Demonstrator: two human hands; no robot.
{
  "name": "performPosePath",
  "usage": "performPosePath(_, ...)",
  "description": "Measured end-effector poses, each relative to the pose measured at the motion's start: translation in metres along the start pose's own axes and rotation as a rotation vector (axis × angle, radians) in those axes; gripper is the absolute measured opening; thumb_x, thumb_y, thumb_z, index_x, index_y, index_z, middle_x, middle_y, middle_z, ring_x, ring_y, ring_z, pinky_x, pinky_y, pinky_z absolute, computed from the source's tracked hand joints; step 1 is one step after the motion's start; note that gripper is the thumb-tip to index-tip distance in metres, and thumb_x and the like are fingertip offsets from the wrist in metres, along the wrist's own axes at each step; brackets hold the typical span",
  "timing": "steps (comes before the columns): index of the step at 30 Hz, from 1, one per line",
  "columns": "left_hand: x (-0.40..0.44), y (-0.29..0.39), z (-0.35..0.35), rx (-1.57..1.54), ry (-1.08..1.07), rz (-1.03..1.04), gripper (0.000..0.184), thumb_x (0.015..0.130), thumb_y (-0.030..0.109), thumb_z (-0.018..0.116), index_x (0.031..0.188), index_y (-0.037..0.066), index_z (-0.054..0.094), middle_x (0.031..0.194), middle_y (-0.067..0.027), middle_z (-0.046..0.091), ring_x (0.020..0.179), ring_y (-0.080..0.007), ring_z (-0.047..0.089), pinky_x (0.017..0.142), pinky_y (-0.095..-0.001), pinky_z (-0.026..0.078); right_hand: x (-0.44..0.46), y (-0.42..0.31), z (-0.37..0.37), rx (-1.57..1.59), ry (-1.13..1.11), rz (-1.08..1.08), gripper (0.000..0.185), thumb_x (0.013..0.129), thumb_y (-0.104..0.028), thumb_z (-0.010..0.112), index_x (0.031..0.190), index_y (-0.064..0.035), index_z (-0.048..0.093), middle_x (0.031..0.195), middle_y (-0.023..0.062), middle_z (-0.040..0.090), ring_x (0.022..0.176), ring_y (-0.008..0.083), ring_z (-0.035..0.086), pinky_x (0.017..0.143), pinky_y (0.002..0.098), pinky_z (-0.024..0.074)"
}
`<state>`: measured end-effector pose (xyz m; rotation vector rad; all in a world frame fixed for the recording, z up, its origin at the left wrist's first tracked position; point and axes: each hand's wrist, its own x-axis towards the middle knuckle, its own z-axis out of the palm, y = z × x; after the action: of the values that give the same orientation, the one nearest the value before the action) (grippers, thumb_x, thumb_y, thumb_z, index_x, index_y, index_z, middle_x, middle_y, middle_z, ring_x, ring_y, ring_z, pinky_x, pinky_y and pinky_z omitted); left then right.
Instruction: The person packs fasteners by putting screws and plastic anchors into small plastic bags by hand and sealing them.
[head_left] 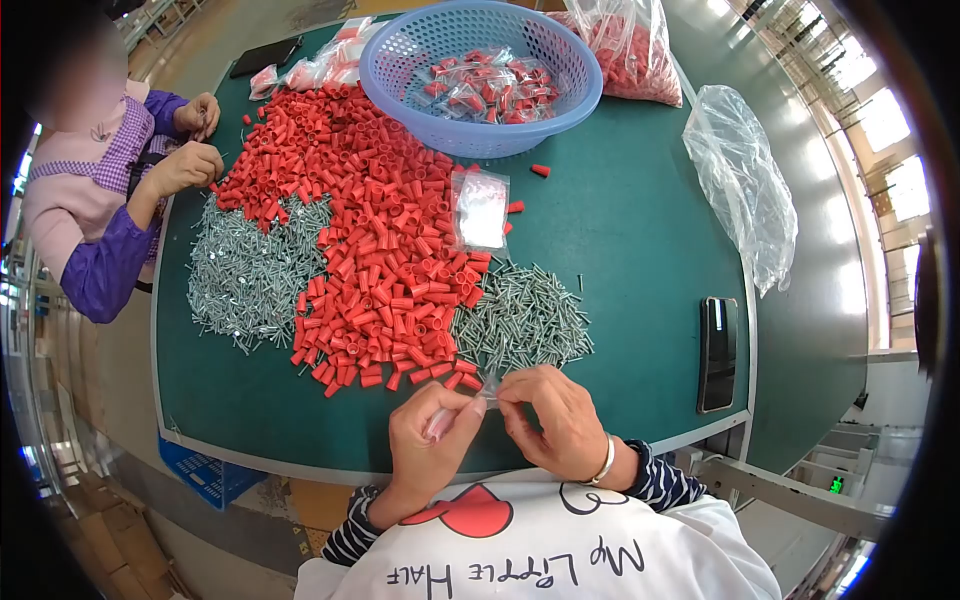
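On my feed, the left hand (435,438) and right hand (556,425) pinch a bag (490,391) toward the near edge of the table (640,350), beside the screws (525,320); I judge they're opening it, so the next move calls for gentle parting

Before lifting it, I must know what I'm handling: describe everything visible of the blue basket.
The blue basket is round and open, apparently plastic, with a rim and walls pierced by small holes. It stands upright near the far end of the green table, holding clear bags with red pieces. Red cones crowd its left side.
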<state>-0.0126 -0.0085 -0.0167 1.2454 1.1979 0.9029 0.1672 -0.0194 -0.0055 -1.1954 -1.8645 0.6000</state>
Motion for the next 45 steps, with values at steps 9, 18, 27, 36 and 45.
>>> performPosePath(9, -0.004, -0.003, 0.001, 0.163, -0.126, 0.289, 0.01, 0.083, 0.003, 0.071, 0.078, 0.001, 0.062, 0.068, -0.0033, 0.053, 0.057, -0.0099, 0.047, 0.051, -0.0254, 0.035, -0.007, -0.007, -0.013, -0.161, -0.239, -0.036, 0.038, 0.067, 0.003, 0.07, 0.104, -0.0035, 0.064, 0.098, 0.0108, 0.057, 0.081, 0.0288, 0.058, 0.07, 0.0375, 0.05)
performPosePath(18, 0.001, -0.007, 0.006, 0.424, -0.169, 0.534, 0.052, 0.067, 0.012, 0.086, 0.117, 0.009, 0.069, 0.071, -0.0051, 0.053, 0.058, -0.0216, 0.056, 0.053, -0.0334, 0.048, -0.007, -0.009, -0.025, -0.161, -0.342, -0.004, 0.032, 0.068, -0.002, 0.068, 0.1, -0.0021, 0.064, 0.094, 0.0086, 0.057, 0.086, 0.0268, 0.057, 0.077, 0.0375, 0.0488)
performPosePath(27, 0.004, -0.008, 0.005, 0.346, -0.25, 0.532, 0.048, 0.068, 0.014, 0.087, 0.112, 0.008, 0.069, 0.074, -0.0056, 0.058, 0.061, -0.0212, 0.059, 0.054, -0.0315, 0.049, -0.011, -0.007, -0.03, -0.208, -0.478, 0.038, 0.027, 0.068, -0.005, 0.069, 0.095, -0.0109, 0.069, 0.097, 0.0096, 0.058, 0.09, 0.0271, 0.059, 0.079, 0.0375, 0.0488)
performPosePath(36, 0.006, -0.004, -0.002, 0.113, -0.56, 0.166, 0.042, 0.077, 0.022, 0.085, 0.11, 0.005, 0.068, 0.088, -0.008, 0.066, 0.077, -0.0202, 0.065, 0.07, -0.0316, 0.052, -0.001, -0.005, -0.045, -0.078, -0.523, 0.005, 0.036, 0.061, 0.004, 0.067, 0.094, -0.0122, 0.072, 0.114, 0.0117, 0.057, 0.093, 0.027, 0.06, 0.076, 0.037, 0.052)
performPosePath(45, 0.014, -0.004, -0.009, -0.056, -0.719, -0.005, 0.04, 0.079, 0.027, 0.084, 0.107, 0.002, 0.069, 0.089, -0.0052, 0.067, 0.074, -0.0137, 0.059, 0.068, -0.0281, 0.048, 0.017, -0.008, -0.046, -0.045, -0.632, -0.067, 0.033, 0.064, 0.001, 0.068, 0.093, -0.0144, 0.073, 0.128, 0.0123, 0.053, 0.1, 0.027, 0.058, 0.081, 0.0363, 0.0529)
